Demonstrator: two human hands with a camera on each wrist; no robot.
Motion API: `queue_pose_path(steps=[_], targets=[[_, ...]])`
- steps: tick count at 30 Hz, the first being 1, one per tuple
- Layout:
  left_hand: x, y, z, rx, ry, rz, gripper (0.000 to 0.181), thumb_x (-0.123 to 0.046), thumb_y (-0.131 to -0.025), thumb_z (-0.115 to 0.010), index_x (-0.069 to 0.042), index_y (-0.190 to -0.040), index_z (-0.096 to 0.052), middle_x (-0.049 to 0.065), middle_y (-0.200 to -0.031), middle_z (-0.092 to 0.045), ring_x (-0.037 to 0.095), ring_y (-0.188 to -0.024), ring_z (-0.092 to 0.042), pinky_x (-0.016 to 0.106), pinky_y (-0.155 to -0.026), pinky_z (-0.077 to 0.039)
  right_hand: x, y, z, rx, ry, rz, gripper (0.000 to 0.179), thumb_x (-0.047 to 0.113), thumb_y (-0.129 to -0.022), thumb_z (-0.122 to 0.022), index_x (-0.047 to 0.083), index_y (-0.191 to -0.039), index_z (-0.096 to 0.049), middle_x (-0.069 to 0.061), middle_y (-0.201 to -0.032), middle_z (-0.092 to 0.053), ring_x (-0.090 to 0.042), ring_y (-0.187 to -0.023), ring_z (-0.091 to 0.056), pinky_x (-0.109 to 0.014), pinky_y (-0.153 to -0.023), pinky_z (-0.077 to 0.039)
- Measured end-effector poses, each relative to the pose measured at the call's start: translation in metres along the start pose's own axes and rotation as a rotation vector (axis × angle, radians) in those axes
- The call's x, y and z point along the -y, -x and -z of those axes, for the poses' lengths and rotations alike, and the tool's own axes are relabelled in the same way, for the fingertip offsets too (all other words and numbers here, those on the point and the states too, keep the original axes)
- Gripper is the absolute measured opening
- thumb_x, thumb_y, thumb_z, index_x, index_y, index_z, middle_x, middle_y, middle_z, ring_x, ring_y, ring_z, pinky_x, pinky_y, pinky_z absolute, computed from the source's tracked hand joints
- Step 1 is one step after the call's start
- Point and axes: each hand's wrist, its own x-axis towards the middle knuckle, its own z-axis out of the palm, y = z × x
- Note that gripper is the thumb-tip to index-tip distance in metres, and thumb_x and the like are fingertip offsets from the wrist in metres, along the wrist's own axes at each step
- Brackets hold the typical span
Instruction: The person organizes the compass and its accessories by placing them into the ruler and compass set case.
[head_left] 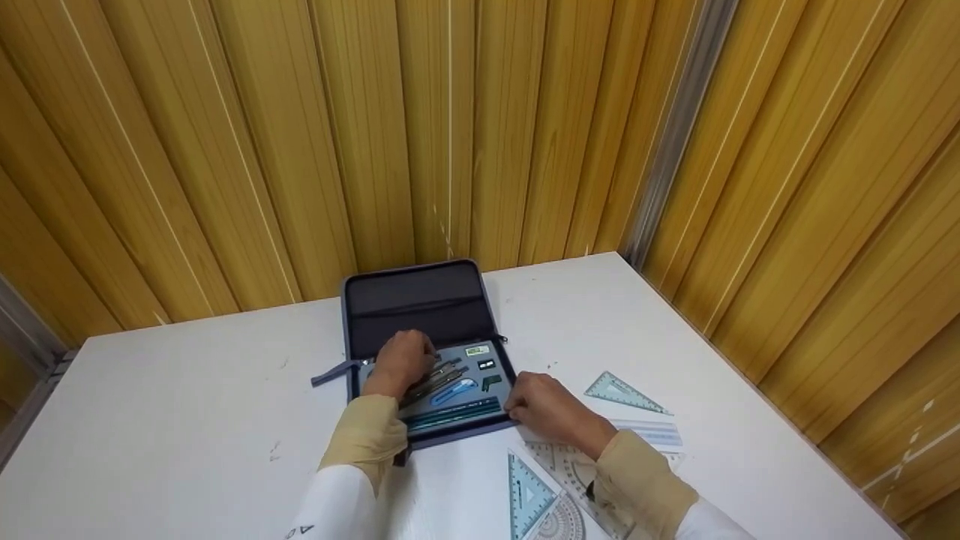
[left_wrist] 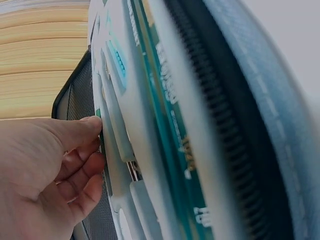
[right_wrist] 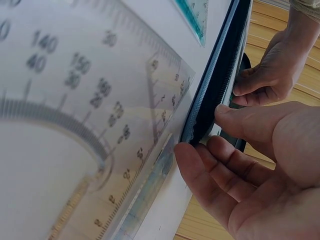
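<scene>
A zippered blue-grey pencil case (head_left: 469,433) lies unfolded on the white table, its dark mesh lid (head_left: 412,289) raised at the back. Inside, a grey tray carries metal compasses (head_left: 442,379), a blue cutter (head_left: 454,391), green pencils (head_left: 454,412), a sharpener (head_left: 487,364) and an eraser (head_left: 476,350). Over the tray's left part, my left hand (head_left: 405,360) pinches a small green piece (left_wrist: 98,114), mostly hidden by the thumb. At the front right corner my right hand (right_wrist: 250,165) grips the case's zippered edge between thumb and fingers.
Right of the case lie a clear set square (head_left: 622,391), a straight ruler (head_left: 649,433), a protractor (head_left: 559,521) and another set square (head_left: 529,495), partly under my right forearm. A strap (head_left: 334,373) sticks out leftward. Yellow wood-pattern walls border the table.
</scene>
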Motion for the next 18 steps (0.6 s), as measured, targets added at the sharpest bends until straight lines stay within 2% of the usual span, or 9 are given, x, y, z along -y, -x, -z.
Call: queue_pose_path(steps=[4, 7, 11, 18], targets=[[-0.0003, -0.0007, 0.0007, -0.028, -0.063, -0.051, 0.012, -0.007, -0.095, -0.07, -0.006, -0.086, -0.077, 0.004, -0.079, -0.069, 0.018, -0.069, -0.057, 0.041, -0.072, -0.055, -0.0013, 0.0015, 0.0007, -0.027, 0.007, 0.06, 0.016, -0.002, -0.091, -0.07, 0.001, -0.104, -0.08, -0.002, -0.098, -0.067, -0.014, -0.093, -0.064, -0.033, -0.084, -0.057], [-0.0011, -0.0011, 0.0003, -0.041, -0.115, -0.083, 0.012, -0.007, -0.095, -0.07, -0.005, -0.087, -0.079, 0.007, -0.081, -0.072, 0.022, -0.072, -0.065, 0.043, -0.073, -0.057, -0.0022, 0.0019, 0.0005, -0.043, 0.011, 0.092, 0.015, -0.003, -0.089, -0.071, 0.0, -0.101, -0.08, -0.002, -0.095, -0.066, -0.014, -0.089, -0.063, -0.033, -0.08, -0.057], [-0.0024, -0.0011, -0.0013, -0.049, -0.141, -0.076, 0.011, -0.006, -0.093, -0.073, -0.006, -0.1, -0.081, 0.011, -0.099, -0.076, 0.03, -0.092, -0.072, 0.047, -0.084, -0.058, -0.003, 0.0015, -0.0002, -0.04, 0.014, 0.084, 0.016, -0.002, -0.089, -0.07, 0.001, -0.101, -0.081, -0.001, -0.095, -0.066, -0.013, -0.089, -0.063, -0.033, -0.081, -0.057], [-0.0047, -0.0011, -0.003, -0.097, -0.177, -0.087, 0.012, -0.002, -0.092, -0.071, -0.007, -0.097, -0.082, 0.011, -0.097, -0.077, 0.031, -0.09, -0.073, 0.046, -0.082, -0.059, -0.0034, 0.001, 0.0, -0.034, 0.003, 0.076, 0.016, -0.003, -0.09, -0.071, 0.001, -0.102, -0.08, -0.001, -0.096, -0.066, -0.015, -0.091, -0.064, -0.034, -0.083, -0.057]])
